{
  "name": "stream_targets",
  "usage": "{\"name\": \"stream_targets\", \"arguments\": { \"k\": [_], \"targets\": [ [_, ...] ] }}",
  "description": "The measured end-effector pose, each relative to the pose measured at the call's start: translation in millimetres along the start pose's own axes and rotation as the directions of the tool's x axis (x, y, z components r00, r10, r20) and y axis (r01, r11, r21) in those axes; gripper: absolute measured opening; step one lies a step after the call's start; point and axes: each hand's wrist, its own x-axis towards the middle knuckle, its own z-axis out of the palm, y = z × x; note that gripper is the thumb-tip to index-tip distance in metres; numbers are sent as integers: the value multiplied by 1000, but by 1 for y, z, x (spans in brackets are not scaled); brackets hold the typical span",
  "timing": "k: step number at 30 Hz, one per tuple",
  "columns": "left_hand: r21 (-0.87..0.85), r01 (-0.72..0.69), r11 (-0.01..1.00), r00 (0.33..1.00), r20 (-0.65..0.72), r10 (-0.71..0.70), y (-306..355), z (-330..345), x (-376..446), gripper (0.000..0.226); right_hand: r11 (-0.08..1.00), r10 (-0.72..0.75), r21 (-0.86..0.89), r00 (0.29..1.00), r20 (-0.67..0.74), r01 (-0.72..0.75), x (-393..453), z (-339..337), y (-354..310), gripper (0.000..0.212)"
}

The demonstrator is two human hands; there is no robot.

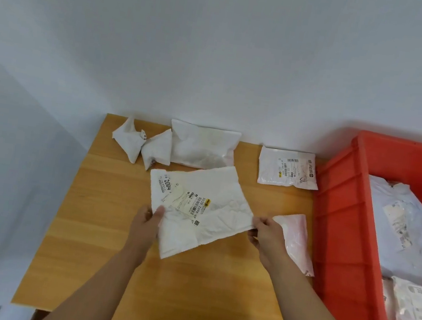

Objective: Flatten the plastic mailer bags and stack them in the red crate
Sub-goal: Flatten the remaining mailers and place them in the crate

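Observation:
A crumpled white mailer bag (206,208) with a shipping label lies spread over the middle of the wooden table (108,267). My left hand (145,222) pinches its left edge with the thumb on top. My right hand (266,234) pinches its right edge. The red crate (335,231) stands to the right, with several flattened bags inside (398,229). Other bags wait on the table: a knotted white one (143,143) at the far left, a flat white one (201,145) behind, a labelled one (288,168) near the crate, and a pinkish one (295,239) under my right wrist.
A white wall runs along the table's far edge. The crate's left wall rises just beside the table's right side. Bare wood shows at the near left of the table, between my forearms and the front edge.

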Motion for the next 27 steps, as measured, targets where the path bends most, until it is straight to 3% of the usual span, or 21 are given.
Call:
{"name": "stream_targets", "arguments": {
  "k": [2,4,7,9,10,14,16,17,20,23,27],
  "targets": [
    [93,91,992,984,146,-104,-22,-10,-4,19,999,31,-17,999,-34,-32,8,-1,8,8],
    [310,141,940,923,304,-238,-43,-19,-8,24,995,99,-7,994,-44,-100,14,-1,16,23],
    [587,61,807,735,520,-434,-56,-21,-13,18,992,118,-44,992,-36,-120,26,7,22,55],
    [636,-24,772,673,581,-458,-54,-13,-13,22,991,80,-107,996,-30,-83,30,15,19,70],
    [639,-68,766,695,581,-423,-53,-7,-11,26,988,56,-140,998,-30,-59,29,21,16,71],
    [689,-236,685,920,386,-71,-40,17,7,24,953,-83,-293,996,-21,73,30,40,16,62],
    [700,-259,665,955,290,66,-30,25,24,13,920,-109,-379,994,-5,99,30,48,23,64],
    [698,-254,669,963,251,103,-25,28,35,22,919,-87,-387,996,-1,80,32,50,26,67],
    [622,-135,771,986,158,45,-9,38,64,46,951,25,-305,998,-52,-40,40,56,30,56],
    [473,14,881,980,169,-106,1,50,83,49,948,63,-309,997,-41,-72,53,59,28,34],
    [500,35,866,981,150,-126,1,56,98,51,937,2,-349,1000,15,4,63,60,20,26]
  ]
}}
